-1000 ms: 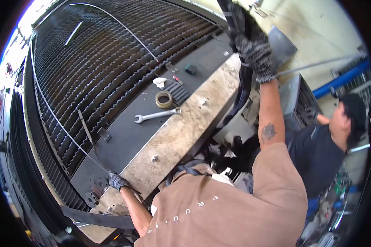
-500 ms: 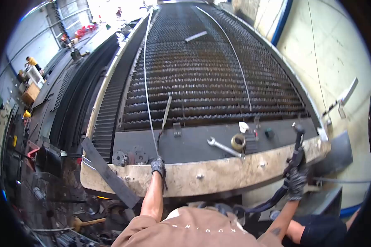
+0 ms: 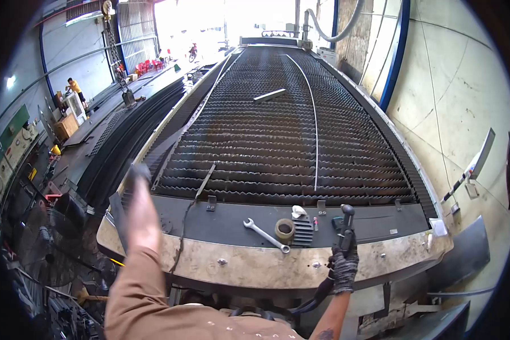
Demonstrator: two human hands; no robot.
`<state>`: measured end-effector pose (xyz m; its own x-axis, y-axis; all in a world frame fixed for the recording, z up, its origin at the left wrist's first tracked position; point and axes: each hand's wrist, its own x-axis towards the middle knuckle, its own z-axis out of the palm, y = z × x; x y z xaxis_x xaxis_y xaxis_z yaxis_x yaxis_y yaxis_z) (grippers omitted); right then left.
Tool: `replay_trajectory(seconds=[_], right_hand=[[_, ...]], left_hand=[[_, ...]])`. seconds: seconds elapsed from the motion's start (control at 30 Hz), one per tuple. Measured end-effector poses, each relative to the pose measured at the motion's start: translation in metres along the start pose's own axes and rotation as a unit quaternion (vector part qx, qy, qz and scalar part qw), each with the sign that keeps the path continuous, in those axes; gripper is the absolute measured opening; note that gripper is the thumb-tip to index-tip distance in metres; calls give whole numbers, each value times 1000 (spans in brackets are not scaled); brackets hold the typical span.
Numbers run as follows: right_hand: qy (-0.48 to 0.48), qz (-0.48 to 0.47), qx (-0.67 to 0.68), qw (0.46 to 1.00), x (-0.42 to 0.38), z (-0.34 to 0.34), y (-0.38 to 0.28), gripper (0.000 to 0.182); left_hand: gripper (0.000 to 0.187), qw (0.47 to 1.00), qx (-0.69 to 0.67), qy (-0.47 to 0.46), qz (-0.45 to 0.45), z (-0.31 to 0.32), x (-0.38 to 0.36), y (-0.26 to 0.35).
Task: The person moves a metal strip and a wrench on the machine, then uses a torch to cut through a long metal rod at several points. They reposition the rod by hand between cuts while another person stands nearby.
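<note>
My left hand is raised over the left edge of the slatted bed, smeared by motion. A long thin metal strip runs down the bed's left side toward it; whether my fingers hold it is unclear. My right hand, in a grey glove, is closed around a black handheld tool with a dark hose, above the front rim. Left of it on the dark plate lie a wrench, a roll of tape and a ribbed block.
A second long strip and a short metal bar lie on the slatted bed. A narrow piece rests near its front. A person stands far left. A wall borders the right.
My left hand has moved up and left from the front rim, and the left strip has shifted left. My right hand with the tool appears farther left, and the view has tilted up.
</note>
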<state>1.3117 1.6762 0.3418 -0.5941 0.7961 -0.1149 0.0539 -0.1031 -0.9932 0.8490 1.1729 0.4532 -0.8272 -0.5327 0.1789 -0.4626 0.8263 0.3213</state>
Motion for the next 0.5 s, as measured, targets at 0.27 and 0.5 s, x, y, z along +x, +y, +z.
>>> replay_trajectory(seconds=[0.27,0.5], right_hand=[[-55,5,-17,998,27,-8,69,75],[-45,112,-89,989,14,-23,65,73]], left_hand=[[44,976,29,103,188,83,-15,19],[41,927,-286,-235,-63,332,-267,-65]])
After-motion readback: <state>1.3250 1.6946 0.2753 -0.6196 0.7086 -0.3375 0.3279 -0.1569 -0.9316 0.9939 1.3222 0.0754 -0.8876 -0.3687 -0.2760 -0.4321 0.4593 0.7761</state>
